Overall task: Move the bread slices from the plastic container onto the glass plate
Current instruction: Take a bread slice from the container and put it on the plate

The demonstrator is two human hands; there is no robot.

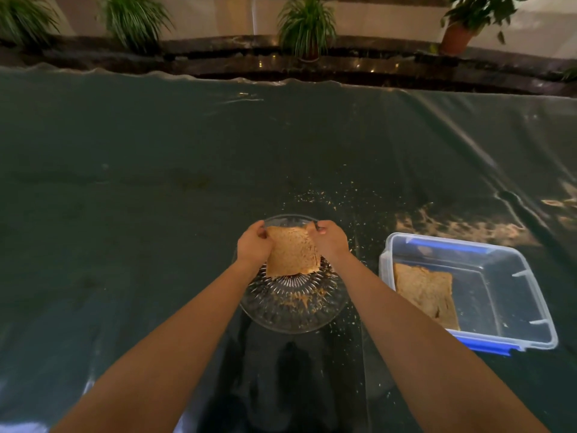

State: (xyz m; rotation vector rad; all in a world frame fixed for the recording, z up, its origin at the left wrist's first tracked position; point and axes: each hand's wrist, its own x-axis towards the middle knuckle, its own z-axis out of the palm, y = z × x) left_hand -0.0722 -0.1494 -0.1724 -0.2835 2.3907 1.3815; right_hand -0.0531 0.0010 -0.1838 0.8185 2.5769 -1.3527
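A brown bread slice point(292, 253) hangs over the round glass plate point(293, 317), its lower edge close to the plate's ribbed surface. My left hand point(254, 245) pinches the slice's upper left corner and my right hand point(331, 240) pinches its upper right corner. Crumbs lie on the plate below the slice. To the right stands the clear plastic container point(530, 307) with blue clips; another bread slice point(426, 292) lies in its left part.
The table is covered with a dark glossy sheet point(156, 198) sprinkled with crumbs around the plate. Several potted plants point(307, 26) stand along a dark ledge beyond the table's far edge.
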